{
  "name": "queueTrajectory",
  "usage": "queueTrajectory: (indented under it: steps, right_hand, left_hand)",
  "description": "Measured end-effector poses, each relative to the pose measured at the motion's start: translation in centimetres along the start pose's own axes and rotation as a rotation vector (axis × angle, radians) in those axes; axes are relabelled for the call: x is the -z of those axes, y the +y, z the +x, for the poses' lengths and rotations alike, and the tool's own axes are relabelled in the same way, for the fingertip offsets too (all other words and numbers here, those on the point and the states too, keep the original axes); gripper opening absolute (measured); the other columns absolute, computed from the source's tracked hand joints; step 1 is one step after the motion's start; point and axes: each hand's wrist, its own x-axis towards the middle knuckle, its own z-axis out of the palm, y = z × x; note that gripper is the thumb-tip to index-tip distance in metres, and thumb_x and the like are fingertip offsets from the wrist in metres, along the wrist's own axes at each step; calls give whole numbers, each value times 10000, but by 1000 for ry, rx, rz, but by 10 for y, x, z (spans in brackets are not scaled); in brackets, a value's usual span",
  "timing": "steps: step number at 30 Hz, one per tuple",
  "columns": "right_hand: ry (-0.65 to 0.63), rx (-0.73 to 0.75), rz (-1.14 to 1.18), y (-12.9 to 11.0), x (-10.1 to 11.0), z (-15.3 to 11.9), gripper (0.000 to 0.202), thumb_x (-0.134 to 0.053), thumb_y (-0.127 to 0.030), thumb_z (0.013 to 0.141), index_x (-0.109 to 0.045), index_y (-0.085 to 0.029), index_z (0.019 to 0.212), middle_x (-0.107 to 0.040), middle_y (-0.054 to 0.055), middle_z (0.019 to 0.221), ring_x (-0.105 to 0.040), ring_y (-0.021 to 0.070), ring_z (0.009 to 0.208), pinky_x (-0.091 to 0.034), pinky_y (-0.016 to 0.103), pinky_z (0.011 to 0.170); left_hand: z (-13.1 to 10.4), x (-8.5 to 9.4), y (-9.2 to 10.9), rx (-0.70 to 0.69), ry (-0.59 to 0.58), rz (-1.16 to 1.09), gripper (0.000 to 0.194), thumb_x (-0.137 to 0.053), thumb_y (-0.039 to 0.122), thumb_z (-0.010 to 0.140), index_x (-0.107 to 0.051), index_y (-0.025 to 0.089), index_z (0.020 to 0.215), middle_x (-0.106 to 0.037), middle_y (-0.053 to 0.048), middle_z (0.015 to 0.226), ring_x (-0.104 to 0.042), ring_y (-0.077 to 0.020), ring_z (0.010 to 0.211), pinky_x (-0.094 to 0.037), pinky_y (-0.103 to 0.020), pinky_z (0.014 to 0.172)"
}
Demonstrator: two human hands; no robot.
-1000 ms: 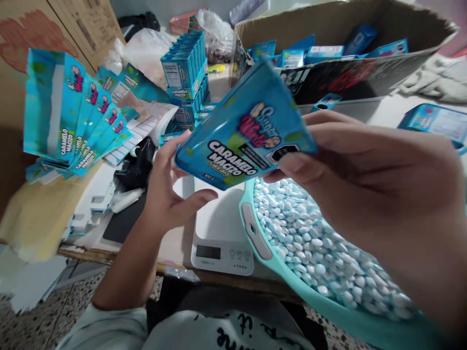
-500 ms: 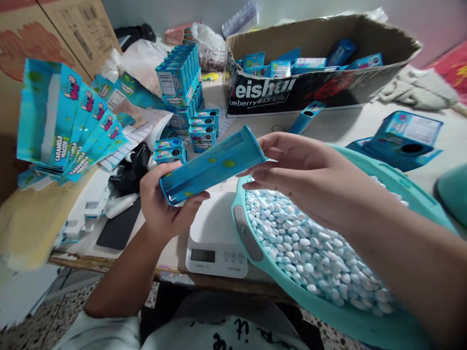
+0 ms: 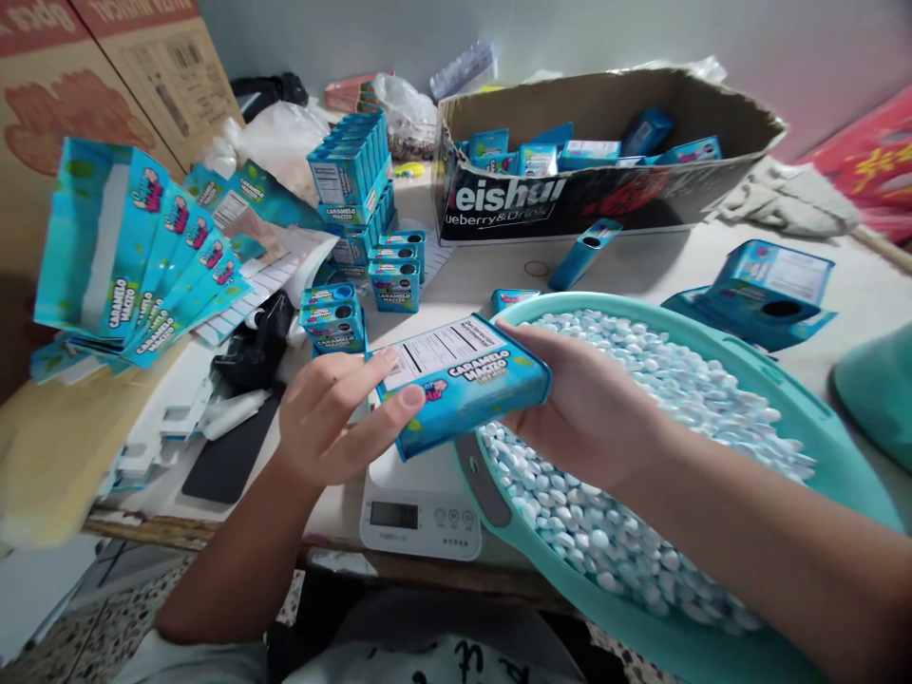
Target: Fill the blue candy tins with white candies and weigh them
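A blue candy box (image 3: 463, 380) is held level between both hands, its printed broad face turned up. My left hand (image 3: 342, 408) grips its left end, with fingers on the label. The right end rests in my right hand (image 3: 577, 399), whose fingertips are hidden behind the box. Below the box is a white digital scale (image 3: 427, 518). To the right sits a turquoise basin (image 3: 556, 560) full of pale candies (image 3: 605, 532), partly under my right forearm.
Stacked blue boxes (image 3: 346, 180) stand behind my left hand. Fanned blue cartons (image 3: 106, 247) are at the left. A black cardboard box (image 3: 499, 209) holds more blue boxes at the back. One dispenser box (image 3: 776, 275) lies right.
The blue box has been turned so its printed broad face is up instead of its narrow side. My right hand has closed round its right end.
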Motion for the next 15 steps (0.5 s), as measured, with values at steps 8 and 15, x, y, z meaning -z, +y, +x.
queueTrajectory:
  steps: [8, 15]
  right_hand:
    - [29, -79, 184, -1, -4, 2, 354, -485, -467, 981, -730, -212, 966, -725, 80, 798, -684, 223, 742, -607, 377, 708]
    - [2, -35, 51, -8, -5, 1, 378, -451, -424, 1010, -746, -215, 1119, -746, 78, 864, -685, 203, 726, -602, 348, 673]
  left_hand:
    - [5, -3, 0, -6, -11, 48, 334, -647, 201, 936, -625, 260, 1264, -766, -109, 1093, -715, -225, 919, -611, -377, 810]
    - [8, 6, -1, -135, -34, 57, 350, -709, 160, 881, -690, 354, 1172, -746, -42, 1162, -654, -200, 910, -597, -419, 946]
